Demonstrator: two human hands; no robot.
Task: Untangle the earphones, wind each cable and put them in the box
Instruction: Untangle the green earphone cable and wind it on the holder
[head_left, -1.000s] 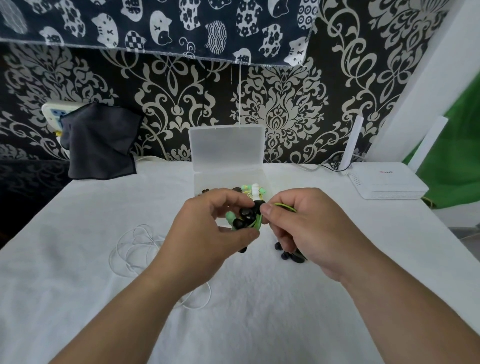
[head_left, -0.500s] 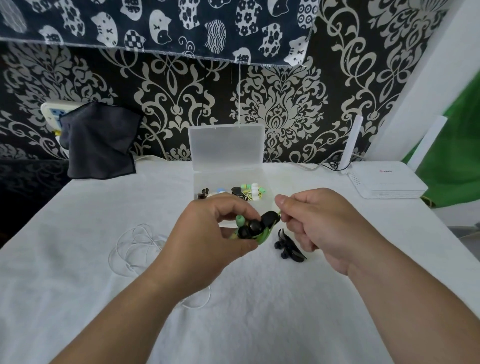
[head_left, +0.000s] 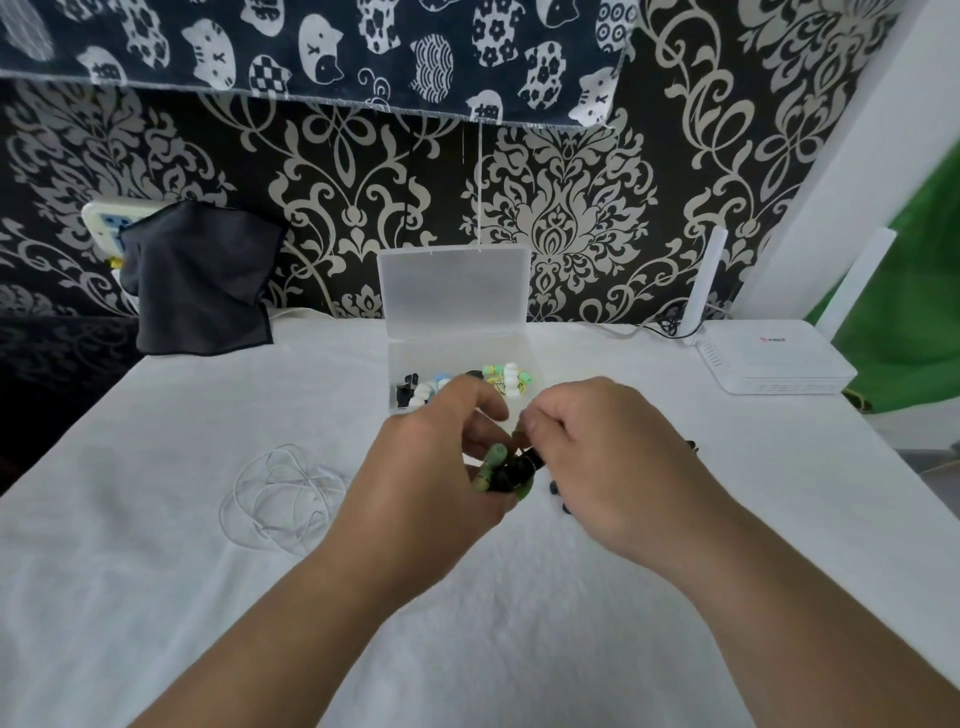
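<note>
The left hand (head_left: 436, 467), in the centre of the frame, is curling its fingers and thumb round a small bundle of green and black earphones (head_left: 506, 470), holding it just above the tabletop (head_left: 156, 597). The right hand (head_left: 608, 467) is sitting right beside it with its fingers curled, thumb and forefinger pinching at the top edge of the same bundle. The bit they are pinching is blurred, so I cannot tell whether it is the cable. Beneath the right hand, black earphones (head_left: 555, 488) are lying on the tabletop, mostly hidden by the hand. Just above the hands in the frame, the clear box (head_left: 454, 291) is standing open with its lid raised upright, and several coloured earphones (head_left: 506, 376) are lying inside it. At centre left, white earphones (head_left: 280, 493) are lying in loose, untidy loops on the white cover, well apart from the box. A dark cloth (head_left: 202, 280) is hanging at the upper left, and a white router (head_left: 774, 358) is sitting at the right edge of the tabletop, with green fabric (head_left: 924, 291) showing beyond it.
</note>
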